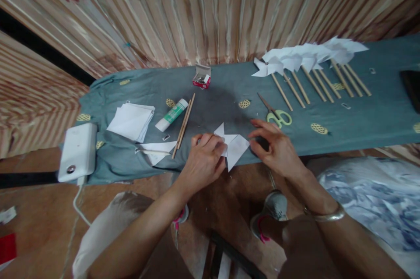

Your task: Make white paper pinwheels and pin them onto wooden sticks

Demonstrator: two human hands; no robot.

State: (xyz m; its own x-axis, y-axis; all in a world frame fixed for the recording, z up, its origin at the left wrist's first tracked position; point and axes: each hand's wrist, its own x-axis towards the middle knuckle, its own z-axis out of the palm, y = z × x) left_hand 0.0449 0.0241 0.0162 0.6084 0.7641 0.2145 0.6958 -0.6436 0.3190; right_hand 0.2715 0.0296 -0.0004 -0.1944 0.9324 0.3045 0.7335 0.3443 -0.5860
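Note:
A folded white paper piece point(233, 145) with pointed flaps lies at the near edge of the blue-grey cloth-covered board point(361, 112). My left hand point(205, 160) presses on its left part with fingers bent and closed on the paper. My right hand point(277, 147) sits just right of the paper, its fingers curled and pinched near the paper's right tip; what they hold, if anything, is too small to make out.
Green-handled scissors point(277, 114), a glue stick point(172, 114), two wooden sticks point(184, 123), a stack of white paper squares point(131, 120) and a small red box point(201, 78) lie on the cloth. Several finished paper pinwheels on sticks point(311, 66) line the far right. A white device point(78, 152) sits at the left end.

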